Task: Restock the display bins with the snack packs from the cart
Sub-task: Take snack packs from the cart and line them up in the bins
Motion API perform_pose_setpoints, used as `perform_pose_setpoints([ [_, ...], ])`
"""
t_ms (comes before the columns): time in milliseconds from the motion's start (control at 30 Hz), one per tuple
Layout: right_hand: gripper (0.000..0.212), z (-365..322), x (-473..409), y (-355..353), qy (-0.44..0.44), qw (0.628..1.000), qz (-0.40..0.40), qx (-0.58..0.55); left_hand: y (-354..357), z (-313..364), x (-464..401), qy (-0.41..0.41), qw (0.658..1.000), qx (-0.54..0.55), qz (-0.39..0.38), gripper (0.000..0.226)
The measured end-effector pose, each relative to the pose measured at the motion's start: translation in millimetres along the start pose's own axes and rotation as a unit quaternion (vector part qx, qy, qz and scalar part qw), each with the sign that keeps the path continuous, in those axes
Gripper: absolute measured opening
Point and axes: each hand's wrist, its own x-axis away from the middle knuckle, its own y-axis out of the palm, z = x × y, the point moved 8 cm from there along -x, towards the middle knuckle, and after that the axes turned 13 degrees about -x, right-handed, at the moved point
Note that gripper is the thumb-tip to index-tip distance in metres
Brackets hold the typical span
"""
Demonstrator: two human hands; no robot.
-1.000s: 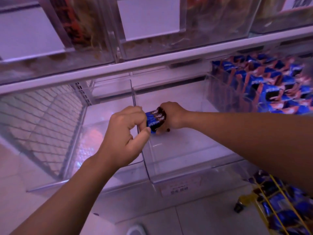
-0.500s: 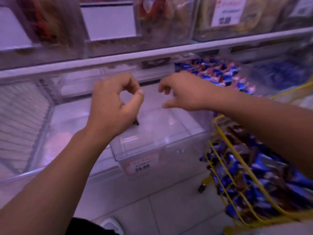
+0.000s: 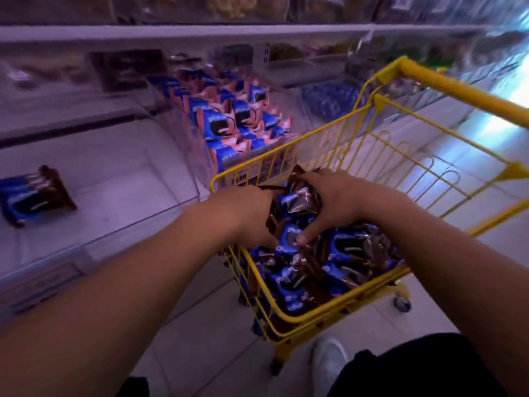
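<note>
Pale floor tiles (image 3: 200,353) run under a small yellow wire cart (image 3: 303,316) parked just in front of the person. Its basket is heaped with blue and brown snack packs (image 3: 337,262), glossy, crinkled and lying at all angles. Both hands are down in the heap at its near-left corner. The left hand (image 3: 252,213) and the right hand (image 3: 335,202) curl around a bunch of packs (image 3: 297,200) between them, clamping it from either side. The target lies up and to the left of the hands: a clear display bin (image 3: 120,179), nearest the left arm, holding a single pack (image 3: 34,196) on its floor. Farther back, a neighbouring bin (image 3: 183,130) is already full.
</note>
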Motion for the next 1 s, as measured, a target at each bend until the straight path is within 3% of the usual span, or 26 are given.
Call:
perform_pose_setpoints([
  [133,0.083,-15.0,-12.3,-0.4,-0.079,0.995,0.022,-0.048,5.7,-0.5,-14.9,-0.022,0.999,-0.031,0.003,0.064],
  [200,0.072,-21.5,-10.2,5.7,-0.082,0.994,-0.011,-0.075,7.4,0.2,-18.4,-0.028,0.999,-0.042,0.006,0.049],
  [300,0.07,-30.5,-5.9,22.7,-0.075,0.992,-0.077,-0.067,7.6,0.7,-20.0,-0.031,0.999,-0.04,-0.001,0.041],
  [433,0.078,-29.7,-4.4,23.9,-0.05,0.996,-0.075,0.001,12.8,1.5,-18.3,-0.014,0.996,-0.076,-0.031,0.05],
  [533,0.072,-22.0,-1.5,20.4,-0.037,0.996,-0.07,-0.042,20.5,3.2,-17.8,-0.01,0.992,-0.107,-0.063,0.065],
  [600,0.079,-15.3,0.8,13.5,-0.022,0.995,-0.052,-0.081,21.9,3.7,-17.4,-0.011,0.992,-0.106,-0.07,0.066],
  [700,0.086,0.4,3.8,1.1,0.0,0.993,-0.017,-0.113,16.2,2.4,-18.3,-0.009,0.997,-0.062,-0.034,0.046],
  [800,0.06,18.6,14.6,-15.8,-0.011,0.98,0.033,-0.195,8.3,3.1,-18.2,0.016,1.0,-0.002,0.018,0.034],
  [867,0.054,28.5,25.2,-20.2,-0.019,0.958,0.038,-0.285,4.2,6.5,-17.1,0.047,0.997,0.047,0.045,0.032],
  [1000,0.066,31.3,37.8,-20.3,-0.038,0.908,0.033,-0.416,-12.6,-3.2,-12.8,0.038,0.952,0.274,0.132,0.029],
])
